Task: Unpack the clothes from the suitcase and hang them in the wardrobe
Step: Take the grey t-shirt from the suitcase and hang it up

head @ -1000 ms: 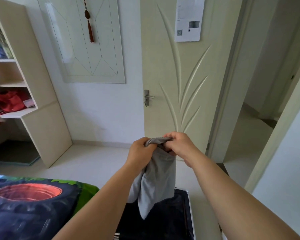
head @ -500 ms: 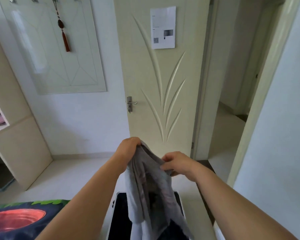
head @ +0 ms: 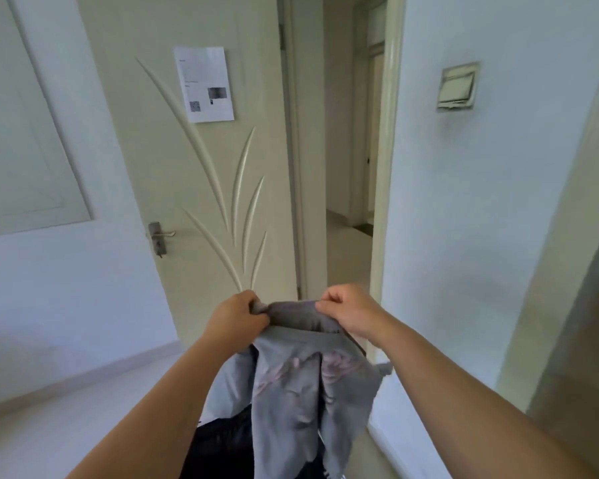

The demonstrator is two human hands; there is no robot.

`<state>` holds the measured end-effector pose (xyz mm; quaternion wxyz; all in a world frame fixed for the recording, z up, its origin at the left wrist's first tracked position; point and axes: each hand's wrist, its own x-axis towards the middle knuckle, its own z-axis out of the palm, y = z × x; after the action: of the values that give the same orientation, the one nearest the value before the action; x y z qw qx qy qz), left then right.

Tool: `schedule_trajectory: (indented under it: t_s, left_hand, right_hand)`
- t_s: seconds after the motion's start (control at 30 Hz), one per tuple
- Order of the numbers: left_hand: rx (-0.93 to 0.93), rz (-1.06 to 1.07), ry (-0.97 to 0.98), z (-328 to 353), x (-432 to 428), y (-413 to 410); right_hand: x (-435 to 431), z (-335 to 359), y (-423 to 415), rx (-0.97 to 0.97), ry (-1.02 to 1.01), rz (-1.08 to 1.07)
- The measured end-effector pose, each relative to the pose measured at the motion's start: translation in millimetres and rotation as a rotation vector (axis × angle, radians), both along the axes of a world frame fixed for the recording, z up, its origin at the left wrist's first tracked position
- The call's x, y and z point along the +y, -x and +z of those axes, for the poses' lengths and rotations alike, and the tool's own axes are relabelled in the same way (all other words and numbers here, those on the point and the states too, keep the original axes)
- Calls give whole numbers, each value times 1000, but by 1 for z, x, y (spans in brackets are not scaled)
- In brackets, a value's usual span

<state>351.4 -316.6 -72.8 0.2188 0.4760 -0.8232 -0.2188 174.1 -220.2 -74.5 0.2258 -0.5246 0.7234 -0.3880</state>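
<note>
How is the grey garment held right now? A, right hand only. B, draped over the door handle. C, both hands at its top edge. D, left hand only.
C: the left hand and right hand each grip the top edge of the grey garment.

The garment (head: 301, 385) hangs between left hand (head: 237, 319) and right hand (head: 350, 312), over the suitcase (head: 222, 444), before the door (head: 201, 188).
</note>
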Motion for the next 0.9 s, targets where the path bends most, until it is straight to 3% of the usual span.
schedule_trajectory:
  t_s: [0.13, 0.2, 0.27, 0.33, 0.4, 0.5, 0.67, 0.77, 0.9]
  left_hand:
    - [-124, -6, 151, -2, 16, 32]
    - [-33, -60, 111, 1, 33, 55]
    - [144, -106, -41, 7, 54, 79]
    - [320, -164, -322, 13, 76, 107]
    - [384, -247, -534, 22, 101, 132]
    - [340, -375, -592, 35, 144, 165]
    - [198, -571, -481, 53, 223, 224]
    - [332, -526, -488, 59, 264, 263]
    - [595, -454, -780, 69, 314, 307]
  right_hand:
    - [45, 0, 12, 0, 8, -87]
    - [69, 3, 21, 9, 23, -144]
    - [93, 7, 35, 23, 34, -197]
    - [121, 13, 53, 40, 38, -256]
    - [149, 19, 75, 34, 61, -319]
    - [192, 30, 105, 4, 124, -403]
    - [277, 51, 157, -19, 163, -478]
    - [327, 64, 184, -5, 143, -477]
    - [375, 73, 218, 10, 119, -494]
